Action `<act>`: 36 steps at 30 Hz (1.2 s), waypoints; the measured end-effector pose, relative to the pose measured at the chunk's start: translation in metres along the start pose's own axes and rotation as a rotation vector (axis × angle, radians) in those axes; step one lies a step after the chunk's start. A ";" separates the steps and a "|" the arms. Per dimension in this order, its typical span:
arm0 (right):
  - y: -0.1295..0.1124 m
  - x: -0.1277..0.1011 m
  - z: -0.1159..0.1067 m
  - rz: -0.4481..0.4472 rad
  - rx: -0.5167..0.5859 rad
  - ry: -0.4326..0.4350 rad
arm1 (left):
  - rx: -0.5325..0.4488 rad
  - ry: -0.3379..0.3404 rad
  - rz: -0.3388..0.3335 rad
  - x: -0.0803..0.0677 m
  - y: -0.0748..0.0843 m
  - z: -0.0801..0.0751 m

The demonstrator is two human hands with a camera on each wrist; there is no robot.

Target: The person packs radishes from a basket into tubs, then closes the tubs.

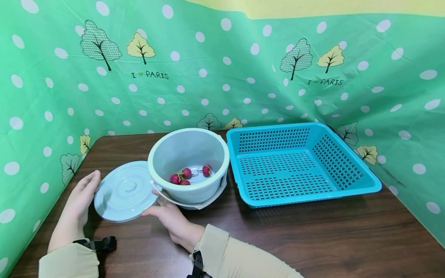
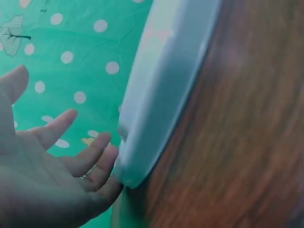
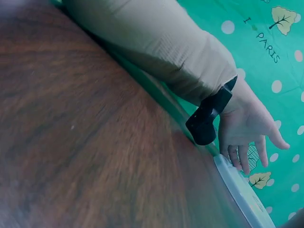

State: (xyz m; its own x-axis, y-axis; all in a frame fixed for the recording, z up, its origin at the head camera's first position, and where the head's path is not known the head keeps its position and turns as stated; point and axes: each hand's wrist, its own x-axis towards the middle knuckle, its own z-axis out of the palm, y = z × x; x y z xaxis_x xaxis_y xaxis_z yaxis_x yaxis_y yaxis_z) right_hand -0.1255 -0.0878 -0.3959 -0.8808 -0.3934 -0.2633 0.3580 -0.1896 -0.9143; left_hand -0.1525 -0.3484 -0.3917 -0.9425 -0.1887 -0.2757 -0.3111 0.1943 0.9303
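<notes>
A round pale blue lid lies flat, low over the dark wooden table, left of a pale blue bucket. My left hand is at the lid's left edge, palm facing it. In the left wrist view, its extended fingers meet the rim, while the thumb stands away. My right hand reaches between lid and bucket, its thumb along the lid's right rim and its other fingers partly hidden by the bucket's handle. Several red radishes lie inside the bucket.
A blue perforated plastic basket stands right of the bucket, close to its rim. A green polka-dot cloth hangs behind the table and along both sides. The bucket's handle hangs down at its front.
</notes>
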 end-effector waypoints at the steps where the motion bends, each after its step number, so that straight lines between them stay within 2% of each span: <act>1: 0.001 0.000 0.000 -0.004 -0.003 0.012 | 0.021 0.018 -0.018 0.000 0.001 0.001; 7: 0.004 0.002 0.000 -0.006 -0.038 0.039 | 0.047 0.047 -0.051 0.002 -0.003 -0.002; 10: 0.005 0.004 0.001 -0.028 -0.061 0.030 | 0.067 0.035 -0.038 0.004 -0.005 -0.002; 13: 0.006 0.008 0.002 -0.029 -0.109 0.036 | 0.040 0.021 -0.020 0.006 -0.004 -0.001; 17: 0.003 0.012 0.005 0.022 -0.200 0.036 | 0.002 0.025 0.003 0.009 -0.006 0.000; 19: 0.001 0.013 0.007 0.033 -0.210 0.036 | -0.004 0.039 0.003 0.009 -0.006 -0.001; 23: 0.001 0.013 0.008 -0.029 -0.178 0.038 | 0.011 0.068 -0.029 0.009 -0.008 -0.003; 27: 0.005 0.013 0.010 -0.095 -0.163 0.057 | 0.074 0.059 -0.053 0.007 -0.007 -0.006; 31: 0.005 0.013 0.012 -0.099 -0.118 0.073 | 0.134 0.040 -0.047 0.006 -0.003 -0.006; 36: 0.004 0.009 0.014 -0.050 -0.027 0.078 | 0.115 0.058 -0.076 0.004 0.000 -0.004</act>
State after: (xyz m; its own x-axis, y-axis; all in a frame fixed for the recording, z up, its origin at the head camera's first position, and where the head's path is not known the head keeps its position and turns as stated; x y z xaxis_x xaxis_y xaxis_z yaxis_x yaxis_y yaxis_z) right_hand -0.1278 -0.1048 -0.3976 -0.9192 -0.3128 -0.2390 0.3051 -0.1824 -0.9347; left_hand -0.1561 -0.3535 -0.3915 -0.9081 -0.2617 -0.3270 -0.3965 0.2859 0.8723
